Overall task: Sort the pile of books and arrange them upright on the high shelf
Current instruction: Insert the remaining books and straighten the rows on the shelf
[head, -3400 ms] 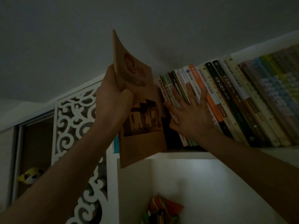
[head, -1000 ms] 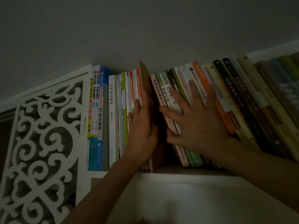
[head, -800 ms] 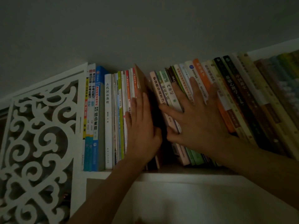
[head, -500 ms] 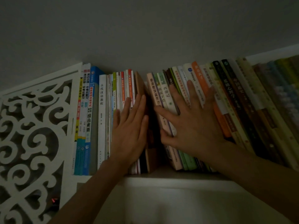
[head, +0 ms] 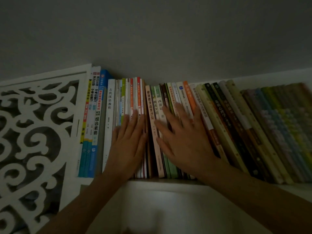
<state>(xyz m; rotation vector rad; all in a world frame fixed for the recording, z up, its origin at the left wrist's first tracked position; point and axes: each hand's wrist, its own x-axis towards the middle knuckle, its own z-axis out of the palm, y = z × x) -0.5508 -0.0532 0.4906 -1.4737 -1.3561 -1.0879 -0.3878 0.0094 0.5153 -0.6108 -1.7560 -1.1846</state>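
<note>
My left hand (head: 128,141) lies flat on the spines of the left block of books, fingers straight and close together, gripping nothing. My right hand (head: 184,137) is flat too, fingers spread wide over the spines of the leaning books (head: 224,122) to its right. Between my hands stands the brown book (head: 146,119), upright in the row on the shelf (head: 162,181), its spine about level with its neighbours.

It looks a thin, bendy paperback, light, likely to buckle if shoved at one corner. I would push flat along the spine, or pinch the spine low down to pull it out.

The row is packed tight, so there is little slack. The right-hand books tilt leftward and, I judge, may slump if I let go. Further left stands a white fretwork panel (head: 38,132); the ceiling (head: 152,31) sits close above the book tops.
</note>
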